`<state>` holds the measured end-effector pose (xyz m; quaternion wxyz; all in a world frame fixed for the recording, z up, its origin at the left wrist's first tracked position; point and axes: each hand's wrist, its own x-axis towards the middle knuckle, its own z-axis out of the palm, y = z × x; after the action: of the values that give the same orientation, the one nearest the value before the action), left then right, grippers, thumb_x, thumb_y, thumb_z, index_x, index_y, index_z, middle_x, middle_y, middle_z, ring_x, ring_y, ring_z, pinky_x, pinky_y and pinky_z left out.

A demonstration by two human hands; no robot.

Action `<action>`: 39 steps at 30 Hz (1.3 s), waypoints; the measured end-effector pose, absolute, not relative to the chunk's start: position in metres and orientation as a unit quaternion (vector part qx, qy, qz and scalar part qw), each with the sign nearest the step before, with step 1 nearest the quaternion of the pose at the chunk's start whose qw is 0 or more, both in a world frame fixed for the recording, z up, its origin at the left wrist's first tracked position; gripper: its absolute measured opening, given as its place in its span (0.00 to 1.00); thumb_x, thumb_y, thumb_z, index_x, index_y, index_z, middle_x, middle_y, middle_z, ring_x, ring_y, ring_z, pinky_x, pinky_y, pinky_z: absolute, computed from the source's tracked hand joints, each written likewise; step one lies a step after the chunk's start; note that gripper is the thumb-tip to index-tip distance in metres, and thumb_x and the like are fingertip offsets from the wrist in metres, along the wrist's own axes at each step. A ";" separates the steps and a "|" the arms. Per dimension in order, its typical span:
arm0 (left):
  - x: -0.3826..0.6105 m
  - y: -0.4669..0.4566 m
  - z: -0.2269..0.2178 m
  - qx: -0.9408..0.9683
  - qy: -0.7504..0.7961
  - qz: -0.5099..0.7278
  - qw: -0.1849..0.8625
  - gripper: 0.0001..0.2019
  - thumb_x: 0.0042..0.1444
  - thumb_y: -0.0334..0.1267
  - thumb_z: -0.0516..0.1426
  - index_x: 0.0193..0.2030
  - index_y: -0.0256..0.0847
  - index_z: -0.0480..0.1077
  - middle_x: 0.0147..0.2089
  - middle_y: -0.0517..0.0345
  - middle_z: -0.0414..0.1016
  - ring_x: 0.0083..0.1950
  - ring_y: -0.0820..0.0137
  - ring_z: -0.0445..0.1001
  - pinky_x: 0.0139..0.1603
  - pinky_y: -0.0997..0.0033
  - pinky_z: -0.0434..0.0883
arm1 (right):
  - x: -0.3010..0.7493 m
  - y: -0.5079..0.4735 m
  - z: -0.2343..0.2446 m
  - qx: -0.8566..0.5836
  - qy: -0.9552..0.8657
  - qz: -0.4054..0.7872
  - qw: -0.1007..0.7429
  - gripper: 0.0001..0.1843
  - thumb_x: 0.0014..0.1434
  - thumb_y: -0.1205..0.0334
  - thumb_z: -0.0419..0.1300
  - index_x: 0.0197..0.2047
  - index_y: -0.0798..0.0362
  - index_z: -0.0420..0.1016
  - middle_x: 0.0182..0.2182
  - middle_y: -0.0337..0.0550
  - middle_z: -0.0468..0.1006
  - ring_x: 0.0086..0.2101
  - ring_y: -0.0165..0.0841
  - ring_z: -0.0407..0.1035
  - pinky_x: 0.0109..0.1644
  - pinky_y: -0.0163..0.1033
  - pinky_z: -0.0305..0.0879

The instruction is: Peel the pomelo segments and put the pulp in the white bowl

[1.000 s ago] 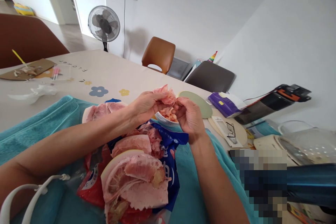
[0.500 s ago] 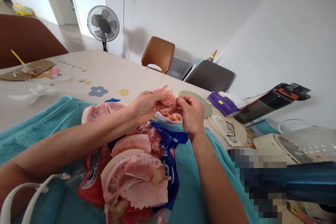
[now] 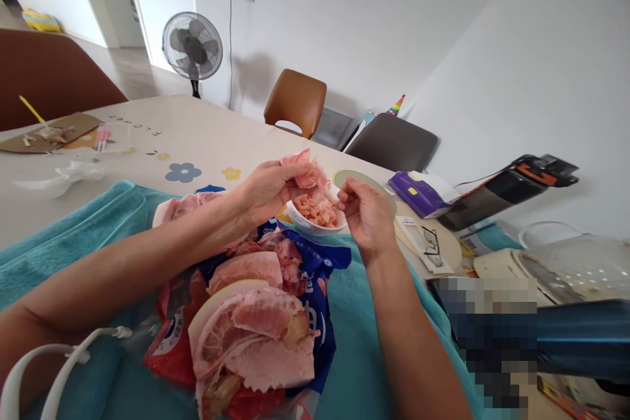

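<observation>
Left hand (image 3: 273, 190): Thumb and fingers grasp a pink pomelo segment (image 3: 311, 174), its flesh ragged, raised at the bowl's far edge. A light hold, thumb along the side, would likely spare the juice sacs from crushing.

Right hand (image 3: 367, 216): Fingers curl in toward the thumb beside the bowl's rim, apart from the segment; whether a scrap of fruit or skin is pinched there cannot be told from this view.

White bowl (image 3: 321, 230): Below the hands, with loose pulp pieces (image 3: 315, 209) heaped inside. Working right over it appears the sound choice, as drips and crumbs of flesh would fall in.

Segment skin: Too fine to make out clearly. Pulling it back in short strips, close to the flesh, should keep the pieces larger; a hard tug could tear the segment apart.

Rind wedge (image 3: 256, 335): Lies nearest the wearer, pale pith upward, on a blue-and-red bag (image 3: 322, 315). Keeping peel and skin on this side, away from the bowl, would keep the pulp clean.

Teal towel (image 3: 354, 315): Spread beneath bag and rind, ready for stray juice. The left forearm passes above the fruit; a raised elbow would help keep the sleeveless arm off it.
</observation>
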<state>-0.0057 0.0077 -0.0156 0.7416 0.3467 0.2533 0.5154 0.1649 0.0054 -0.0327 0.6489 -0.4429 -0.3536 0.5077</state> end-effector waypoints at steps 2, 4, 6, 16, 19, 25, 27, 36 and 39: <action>-0.008 0.011 -0.016 0.357 0.239 0.496 0.755 0.09 0.56 0.25 0.57 0.24 0.33 0.68 0.26 0.59 0.67 0.29 0.77 0.67 0.37 0.75 0.69 | 0.166 0.005 -0.032 -0.431 -0.348 0.550 0.625 0.10 0.43 0.64 0.70 0.24 0.57 0.72 0.21 0.34 0.69 0.21 0.22 0.63 0.19 0.27 0.61; -0.009 0.012 -0.017 0.356 0.238 0.479 0.766 0.09 0.55 0.25 0.57 0.24 0.35 0.67 0.25 0.60 0.65 0.27 0.77 0.64 0.34 0.75 0.68 | 0.165 0.005 -0.032 -0.426 -0.342 0.569 0.614 0.11 0.44 0.62 0.70 0.24 0.57 0.72 0.21 0.34 0.70 0.21 0.22 0.63 0.19 0.27 0.61; -0.008 0.012 -0.017 0.347 0.249 0.468 0.774 0.08 0.54 0.24 0.57 0.25 0.36 0.66 0.25 0.61 0.64 0.27 0.77 0.63 0.33 0.75 0.68 | 0.165 0.005 -0.033 -0.429 -0.341 0.571 0.611 0.12 0.45 0.61 0.71 0.25 0.57 0.72 0.22 0.34 0.70 0.21 0.22 0.63 0.19 0.26 0.62; -0.008 0.008 -0.011 0.303 0.284 0.432 0.800 0.07 0.51 0.22 0.55 0.30 0.38 0.67 0.27 0.59 0.68 0.29 0.73 0.69 0.37 0.67 0.73 | 0.168 0.007 -0.037 -0.501 -0.416 0.429 0.626 0.05 0.46 0.63 0.66 0.28 0.54 0.75 0.25 0.35 0.72 0.26 0.29 0.69 0.27 0.35 0.69; -0.009 0.008 -0.012 0.304 0.278 0.419 0.809 0.06 0.51 0.23 0.55 0.32 0.37 0.69 0.27 0.59 0.69 0.29 0.71 0.70 0.38 0.66 0.74 | 0.175 0.012 -0.045 -0.573 -0.495 0.334 0.561 0.05 0.46 0.65 0.63 0.30 0.53 0.77 0.27 0.37 0.76 0.31 0.33 0.71 0.34 0.40 0.70; -0.007 0.008 -0.013 0.301 0.270 0.415 0.815 0.06 0.52 0.23 0.53 0.31 0.37 0.69 0.26 0.57 0.72 0.27 0.72 0.71 0.37 0.67 0.73 | 0.179 0.015 -0.050 -0.597 -0.591 0.223 0.494 0.14 0.53 0.53 0.62 0.22 0.52 0.80 0.40 0.43 0.82 0.44 0.38 0.73 0.53 0.43 0.62; -0.007 0.007 -0.012 0.298 0.267 0.419 0.815 0.07 0.52 0.23 0.53 0.30 0.36 0.69 0.25 0.58 0.71 0.27 0.72 0.70 0.37 0.69 0.73 | 0.178 0.012 -0.047 -0.598 -0.592 0.210 0.498 0.13 0.53 0.54 0.62 0.24 0.51 0.80 0.41 0.43 0.82 0.44 0.39 0.73 0.53 0.43 0.62; -0.009 0.009 -0.014 0.335 0.248 0.409 0.812 0.05 0.52 0.28 0.58 0.26 0.37 0.69 0.22 0.60 0.65 0.24 0.73 0.65 0.30 0.70 0.68 | 0.171 0.005 -0.039 -0.564 -0.598 0.199 0.533 0.09 0.54 0.56 0.63 0.28 0.50 0.82 0.41 0.44 0.81 0.39 0.36 0.71 0.40 0.39 0.68; -0.009 0.010 -0.015 0.346 0.251 0.405 0.808 0.06 0.52 0.30 0.59 0.26 0.38 0.69 0.22 0.61 0.63 0.23 0.74 0.64 0.30 0.71 0.66 | 0.170 0.004 -0.037 -0.563 -0.593 0.196 0.541 0.08 0.52 0.55 0.65 0.31 0.50 0.82 0.38 0.44 0.80 0.37 0.34 0.71 0.35 0.36 0.68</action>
<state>-0.0094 0.0099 -0.0154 0.8082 0.3458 0.2511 0.4052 0.1701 0.0035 -0.0365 0.5408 -0.5629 -0.5934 0.1964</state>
